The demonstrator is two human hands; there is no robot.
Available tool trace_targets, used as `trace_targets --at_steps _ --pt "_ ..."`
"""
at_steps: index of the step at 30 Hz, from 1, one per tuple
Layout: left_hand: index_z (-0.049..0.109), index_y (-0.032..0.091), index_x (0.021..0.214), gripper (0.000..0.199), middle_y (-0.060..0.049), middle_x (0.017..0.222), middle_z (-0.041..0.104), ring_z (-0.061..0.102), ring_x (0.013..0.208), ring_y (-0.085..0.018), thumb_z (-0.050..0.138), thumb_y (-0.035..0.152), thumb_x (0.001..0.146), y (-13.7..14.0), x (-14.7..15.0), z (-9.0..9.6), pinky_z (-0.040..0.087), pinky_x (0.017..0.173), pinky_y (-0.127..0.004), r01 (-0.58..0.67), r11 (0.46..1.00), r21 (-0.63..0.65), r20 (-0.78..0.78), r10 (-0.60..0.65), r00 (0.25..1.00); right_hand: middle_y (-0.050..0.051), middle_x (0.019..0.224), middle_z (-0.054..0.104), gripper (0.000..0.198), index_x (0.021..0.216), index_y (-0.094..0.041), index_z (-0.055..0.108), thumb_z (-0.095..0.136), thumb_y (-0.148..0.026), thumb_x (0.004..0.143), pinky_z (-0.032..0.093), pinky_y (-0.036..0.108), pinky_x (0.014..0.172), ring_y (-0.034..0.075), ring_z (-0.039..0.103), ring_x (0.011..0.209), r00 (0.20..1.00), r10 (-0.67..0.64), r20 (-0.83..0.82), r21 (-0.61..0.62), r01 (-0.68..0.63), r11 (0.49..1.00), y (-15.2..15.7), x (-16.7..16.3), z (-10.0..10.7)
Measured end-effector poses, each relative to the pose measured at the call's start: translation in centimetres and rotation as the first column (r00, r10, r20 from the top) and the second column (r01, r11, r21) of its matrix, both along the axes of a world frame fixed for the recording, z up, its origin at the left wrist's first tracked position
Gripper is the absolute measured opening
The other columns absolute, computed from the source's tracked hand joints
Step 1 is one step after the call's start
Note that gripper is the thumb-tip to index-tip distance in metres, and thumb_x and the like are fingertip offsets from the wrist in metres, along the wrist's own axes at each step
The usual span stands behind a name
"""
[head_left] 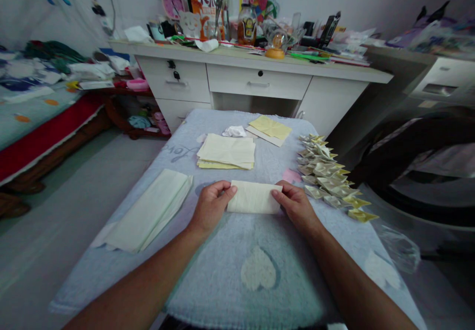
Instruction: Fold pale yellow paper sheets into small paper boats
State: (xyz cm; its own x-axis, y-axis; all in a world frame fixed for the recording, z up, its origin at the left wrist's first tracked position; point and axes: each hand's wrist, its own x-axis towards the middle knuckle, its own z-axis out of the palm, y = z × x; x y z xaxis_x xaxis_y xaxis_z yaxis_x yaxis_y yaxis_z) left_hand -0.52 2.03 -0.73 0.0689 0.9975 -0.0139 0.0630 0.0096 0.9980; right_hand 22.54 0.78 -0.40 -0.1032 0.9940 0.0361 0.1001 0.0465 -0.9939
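A folded sheet of cream paper (254, 199) is stretched between my two hands, its long edge running side to side over the blue cloth. My left hand (212, 202) pinches its left end, thumb on top. At the other end, my right hand (297, 204) grips the paper the same way. Just beyond lies a stack of cream and yellow sheets (227, 150). To the left rests a long folded bundle of pale paper (150, 211). Rows of small folded paper boats (328, 171) stand along the right side of the cloth.
The blue cloth (208, 280) covers the table. Toward its far end are a crumpled white paper (234, 131) and yellow sheets (272, 128). A white cluttered desk (256, 72) stands behind, a washing machine (438, 87) to the right, a bed (40, 117) to the left.
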Motion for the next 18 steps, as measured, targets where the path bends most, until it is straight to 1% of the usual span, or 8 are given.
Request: trace_targets --at_steps 5,9,12,15,17,18 --pt "0.061 0.016 0.07 0.026 0.002 0.065 0.054 0.046 0.061 -0.012 0.063 0.04 0.08 0.04 -0.1 -0.1 0.035 0.056 -0.022 0.01 1.0 -0.005 -0.008 -0.01 1.0 -0.001 0.069 0.053 0.028 0.071 -0.018 0.061 0.064 -0.044 0.081 0.037 0.024 0.061 0.013 0.047 0.066 1.0 0.0 0.005 0.005 0.0 1.0 -0.01 -0.02 0.15" --pt "0.06 0.016 0.069 0.027 0.003 0.063 0.052 0.045 0.059 -0.011 0.063 0.04 0.08 -0.03 -0.05 0.04 0.033 0.054 -0.022 0.012 1.0 -0.003 -0.007 -0.012 1.0 0.0 0.072 0.053 0.028 0.072 -0.018 0.061 0.062 -0.043 0.082 0.037 0.024 0.062 0.013 0.048 0.067 1.0 0.005 0.019 0.009 -0.005 1.0 0.03 0.08 -0.11" --pt "0.059 0.017 0.068 0.027 0.004 0.061 0.05 0.044 0.058 -0.011 0.062 0.04 0.08 -0.09 -0.04 0.01 0.032 0.054 -0.023 0.006 1.0 0.022 -0.047 -0.005 0.999 -0.001 0.072 0.052 0.027 0.072 -0.018 0.06 0.06 -0.043 0.084 0.037 0.025 0.061 0.013 0.048 0.066 0.998 0.003 0.063 0.025 -0.004 1.0 0.08 0.12 -0.26" --pt "0.059 0.017 0.068 0.027 0.003 0.061 0.05 0.044 0.058 -0.012 0.059 0.041 0.082 -0.02 -0.14 0.0 0.032 0.055 -0.024 -0.004 0.998 0.061 -0.155 0.014 0.988 -0.001 0.068 0.049 0.027 0.069 -0.019 0.056 0.057 -0.041 0.084 0.036 0.026 0.061 0.014 0.046 0.065 0.98 -0.04 0.196 0.092 0.023 0.996 0.11 0.06 -0.15" --pt "0.058 0.018 0.067 0.026 0.003 0.062 0.052 0.047 0.058 -0.013 0.057 0.039 0.082 0.08 -0.2 0.14 0.034 0.058 -0.025 -0.004 0.993 0.119 -0.281 0.038 0.959 -0.001 0.067 0.048 0.027 0.065 -0.019 0.053 0.055 -0.038 0.085 0.036 0.028 0.064 0.015 0.046 0.067 0.935 -0.096 0.342 0.174 0.037 0.984 0.1 -0.07 0.0" --pt "0.058 0.018 0.067 0.025 0.002 0.062 0.054 0.049 0.061 -0.014 0.056 0.037 0.082 0.13 -0.21 0.24 0.035 0.061 -0.026 0.003 0.986 0.165 -0.365 0.058 0.929 0.0 0.067 0.049 0.027 0.064 -0.019 0.052 0.054 -0.036 0.085 0.036 0.029 0.066 0.016 0.046 0.069 0.897 -0.13 0.423 0.22 0.038 0.975 0.1 -0.16 0.06"
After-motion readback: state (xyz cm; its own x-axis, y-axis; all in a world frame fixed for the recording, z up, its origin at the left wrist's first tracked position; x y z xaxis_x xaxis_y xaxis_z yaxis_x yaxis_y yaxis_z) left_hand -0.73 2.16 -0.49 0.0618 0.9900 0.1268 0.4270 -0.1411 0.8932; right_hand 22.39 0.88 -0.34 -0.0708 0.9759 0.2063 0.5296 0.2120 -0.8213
